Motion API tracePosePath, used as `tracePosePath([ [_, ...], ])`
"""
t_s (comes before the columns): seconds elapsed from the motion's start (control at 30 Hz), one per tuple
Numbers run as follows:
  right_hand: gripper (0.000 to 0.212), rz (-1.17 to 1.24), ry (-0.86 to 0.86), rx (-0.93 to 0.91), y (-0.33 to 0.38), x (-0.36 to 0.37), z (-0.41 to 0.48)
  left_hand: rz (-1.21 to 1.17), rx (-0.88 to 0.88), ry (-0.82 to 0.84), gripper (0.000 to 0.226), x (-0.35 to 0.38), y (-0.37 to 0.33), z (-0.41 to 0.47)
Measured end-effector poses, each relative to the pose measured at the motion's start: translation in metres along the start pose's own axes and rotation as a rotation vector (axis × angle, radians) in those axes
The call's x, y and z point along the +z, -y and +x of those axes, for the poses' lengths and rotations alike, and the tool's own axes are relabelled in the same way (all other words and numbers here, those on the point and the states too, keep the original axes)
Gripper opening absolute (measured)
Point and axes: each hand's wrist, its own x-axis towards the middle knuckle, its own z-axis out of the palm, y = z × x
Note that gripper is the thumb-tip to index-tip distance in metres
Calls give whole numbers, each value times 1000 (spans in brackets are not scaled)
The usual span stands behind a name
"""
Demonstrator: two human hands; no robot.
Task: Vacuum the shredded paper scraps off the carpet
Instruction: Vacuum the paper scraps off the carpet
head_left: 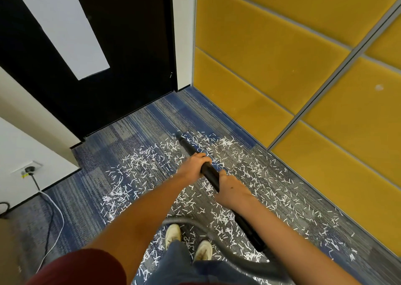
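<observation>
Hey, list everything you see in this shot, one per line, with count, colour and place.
paper scraps: many, white, strewn over the carpet up to the shoes
vacuum wand: one, black, slanting over the scraps, tip at their far edge
hose: one, grey, curving past the shoes
carpet: one, blue and grey, whole floor
door: one, black with white panel, far left
wall panels: several, yellow, right wall
socket: one, white, low on left wall, plug in it
cables: two, white and black, floor at left
shoes: two, cream, bottom centre
left hand: one, grips the wand further forward
right hand: one, grips the wand behind it
</observation>
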Motion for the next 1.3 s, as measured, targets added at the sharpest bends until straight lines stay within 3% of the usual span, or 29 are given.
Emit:
tracePosePath([
  [0.4,43,17,9,40,-10,4,-9,31,-11,76,38,4,-15,-3],
  [0.93,42,-51,50,-119,19,20,-10,20,-94,-103,35,-9,14,-53],
  [1.3,41,-21,12,-14,-13,5,-13,7,-16,-24,34,5,-15,-16],
])
